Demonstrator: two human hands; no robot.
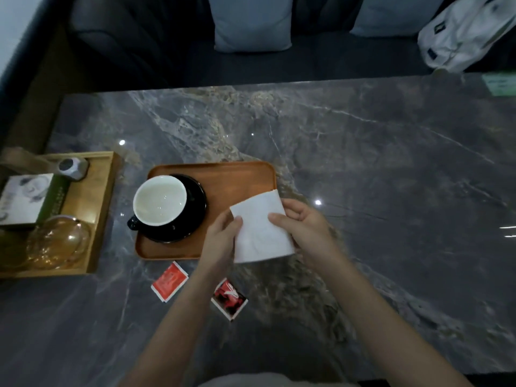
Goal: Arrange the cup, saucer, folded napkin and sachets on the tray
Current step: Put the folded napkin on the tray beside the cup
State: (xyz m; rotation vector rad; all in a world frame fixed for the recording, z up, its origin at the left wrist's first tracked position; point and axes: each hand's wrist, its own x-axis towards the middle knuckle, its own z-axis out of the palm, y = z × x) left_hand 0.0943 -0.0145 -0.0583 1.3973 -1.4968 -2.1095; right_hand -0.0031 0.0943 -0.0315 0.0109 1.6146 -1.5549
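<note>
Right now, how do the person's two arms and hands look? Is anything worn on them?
Both forearms are bare up to the bottom edge of the picture: no sleeves show. The left hand and the right hand wear no gloves. I see no watch, bracelet or ring, though the picture is dim and a little blurred.

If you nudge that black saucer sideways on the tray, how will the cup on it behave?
The cup sits off-centre, toward the saucer's left edge, so it would probably slide or rattle. Both look glazed and glossy, likely slippery. The wooden tray has a low rim, which should stop the saucer.
</note>
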